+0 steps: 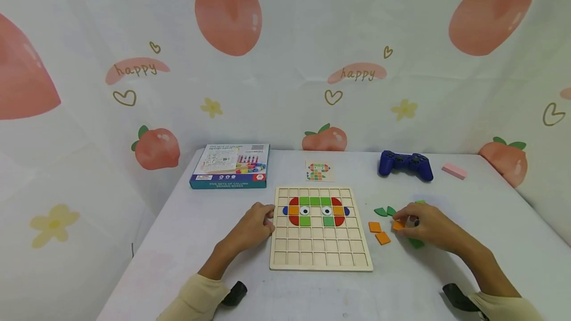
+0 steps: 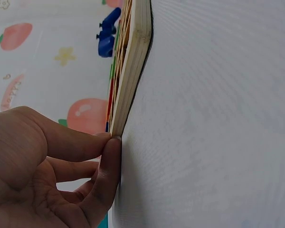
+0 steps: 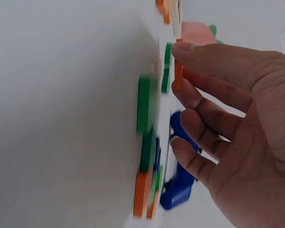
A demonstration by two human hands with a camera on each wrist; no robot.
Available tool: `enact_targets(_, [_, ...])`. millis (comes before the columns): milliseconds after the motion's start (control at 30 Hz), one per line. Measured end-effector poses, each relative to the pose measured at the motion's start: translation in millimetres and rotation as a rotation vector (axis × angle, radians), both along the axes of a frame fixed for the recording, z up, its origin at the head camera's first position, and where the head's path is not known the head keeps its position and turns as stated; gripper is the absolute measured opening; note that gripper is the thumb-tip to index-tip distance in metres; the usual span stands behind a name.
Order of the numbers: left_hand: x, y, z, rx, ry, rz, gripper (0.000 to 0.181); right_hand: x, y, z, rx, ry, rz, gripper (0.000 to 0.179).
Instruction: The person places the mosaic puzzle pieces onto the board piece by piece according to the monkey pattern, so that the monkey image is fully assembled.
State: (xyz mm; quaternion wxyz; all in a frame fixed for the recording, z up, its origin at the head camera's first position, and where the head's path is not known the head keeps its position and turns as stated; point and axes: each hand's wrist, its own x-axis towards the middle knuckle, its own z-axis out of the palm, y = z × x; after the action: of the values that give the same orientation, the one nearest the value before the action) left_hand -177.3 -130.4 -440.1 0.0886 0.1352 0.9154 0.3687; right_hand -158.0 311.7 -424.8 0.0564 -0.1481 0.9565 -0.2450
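A wooden grid board [image 1: 318, 260] lies on the table, with red, green, orange and blue tiles and two eye tiles [image 1: 304, 210] in its upper rows. At its left edge, my left hand [image 1: 252, 225] pinches the rim between thumb and forefinger, seen close up in the left wrist view. To the right of the board, my right hand [image 1: 428, 227] holds an orange square tile [image 3: 179, 71] by thumb and fingertips, lifted off the table. Two orange squares [image 1: 382, 238] and two green leaf-shaped tiles [image 1: 380, 211] lie near that hand. More tiles [image 3: 143, 104] lie partly hidden beneath it.
Behind the board lies a small pattern card [image 1: 318, 172]. A flat game box [image 1: 229, 166] sits at the back left. At the back right are a blue game controller [image 1: 405, 164] and a pink block [image 1: 454, 171]. A printed cloth hangs behind the table.
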Motion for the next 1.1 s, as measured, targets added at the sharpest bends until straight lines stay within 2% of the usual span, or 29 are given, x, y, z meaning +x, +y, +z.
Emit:
enact_targets(200, [-1.8, -0.1, -1.8, 0.0, 0.003, -0.006, 0.055, -7.9, -21.0, -0.7, -0.02, 0.029, 0.063, 0.028])
enact_targets(533, [-1.0, 0.4, -1.9, 0.002, 0.0, 0.003, 0.054, -19.2, -63.9, 4.1, -0.034, -0.059, 0.088, 0.029])
enact_targets(700, [-0.9, 0.0, -1.9, 0.003, 0.009, -0.003, 0.054, -22.8, -83.5, 5.1, -0.068, -0.075, 0.121, 0.026])
enact_targets(967, [-0.3, 0.1, -0.8, 0.003, 0.017, -0.005, 0.055, -27.9, -110.3, 7.0, -0.081, 0.012, 0.226, 0.023])
enact_targets(1100, [0.3, 0.2, -0.2, 0.003, 0.016, -0.006, 0.055, -29.7, -121.7, 6.7, -0.092, 0.021, 0.261, 0.02])
